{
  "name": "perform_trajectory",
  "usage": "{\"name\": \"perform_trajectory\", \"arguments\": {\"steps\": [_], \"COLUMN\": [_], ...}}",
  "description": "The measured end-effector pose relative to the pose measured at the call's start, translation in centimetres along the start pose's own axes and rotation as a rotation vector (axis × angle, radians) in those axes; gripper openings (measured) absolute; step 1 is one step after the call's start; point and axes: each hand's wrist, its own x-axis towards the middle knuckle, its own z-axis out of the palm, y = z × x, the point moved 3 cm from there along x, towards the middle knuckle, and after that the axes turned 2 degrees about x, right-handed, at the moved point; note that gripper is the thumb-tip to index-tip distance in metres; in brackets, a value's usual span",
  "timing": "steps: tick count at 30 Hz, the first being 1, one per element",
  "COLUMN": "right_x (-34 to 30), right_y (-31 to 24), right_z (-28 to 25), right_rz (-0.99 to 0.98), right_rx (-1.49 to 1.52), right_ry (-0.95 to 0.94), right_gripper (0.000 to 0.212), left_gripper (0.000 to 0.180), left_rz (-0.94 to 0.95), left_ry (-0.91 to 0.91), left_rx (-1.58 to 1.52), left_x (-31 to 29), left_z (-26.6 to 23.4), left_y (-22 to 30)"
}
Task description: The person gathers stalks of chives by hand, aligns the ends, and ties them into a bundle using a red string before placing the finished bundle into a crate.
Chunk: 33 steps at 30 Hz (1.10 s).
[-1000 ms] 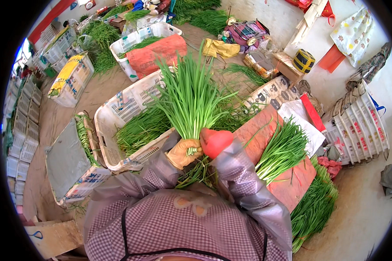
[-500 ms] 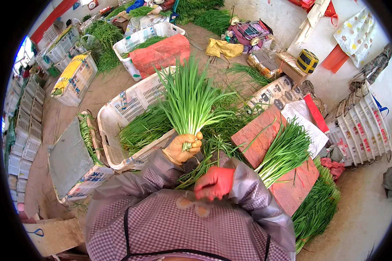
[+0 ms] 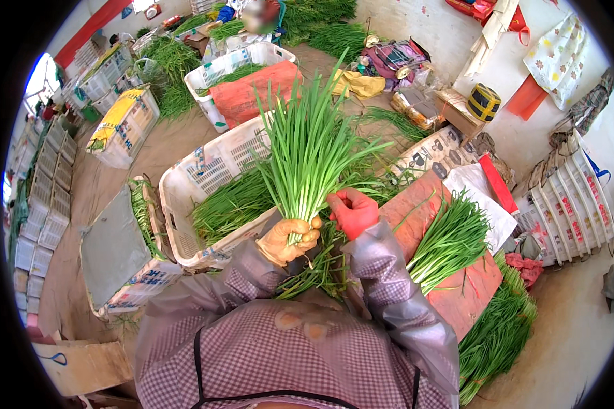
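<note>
My left hand (image 3: 290, 240), in a tan glove, is closed round the pale lower stems of a bunch of garlic chives (image 3: 307, 153). The leaves fan out upward above the fist and the cut ends poke out below. Close by the right edge of this bunch is my right hand (image 3: 353, 211), in a red glove, with thumb and fingers pinched together; what they hold, if anything, is too small to make out. A second pile of chives (image 3: 450, 238) lies on a reddish board (image 3: 467, 300) to my right. Loose chives (image 3: 320, 269) lie below my hands.
A white plastic crate (image 3: 177, 208) with chives in it stands left of my hands. Beyond it, another crate (image 3: 205, 102) has a red cloth (image 3: 256, 92) over its side. More chives (image 3: 494, 334) lie beside the board. Stacked white baskets (image 3: 563, 204) lean at the right wall.
My right hand has risen from in front of my apron to the right side of the bunch. The left hand still grips the chives, slightly lower and to the right in the picture.
</note>
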Motion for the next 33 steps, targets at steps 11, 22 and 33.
{"name": "perform_trajectory", "arguments": {"steps": [11, 22, 33], "right_x": [-6.0, -3.8, 9.5], "right_y": [-0.5, -7.6, -13.3], "right_z": [1.7, 0.7, 2.4], "right_rz": [0.189, 0.160, 0.005], "right_rx": [0.000, -0.029, -0.234], "right_ry": [-0.633, -0.593, -0.179], "right_gripper": [0.011, 0.037, 0.032], "left_gripper": [0.027, 0.024, 0.041], "left_rz": [0.152, 0.157, 0.148], "left_ry": [0.417, 0.215, 0.151], "left_rx": [0.217, 0.697, 0.778], "left_x": [-2.1, -2.4, -2.3], "left_z": [-1.0, 0.0, 0.7], "left_y": [-0.5, 0.9, 0.2]}}
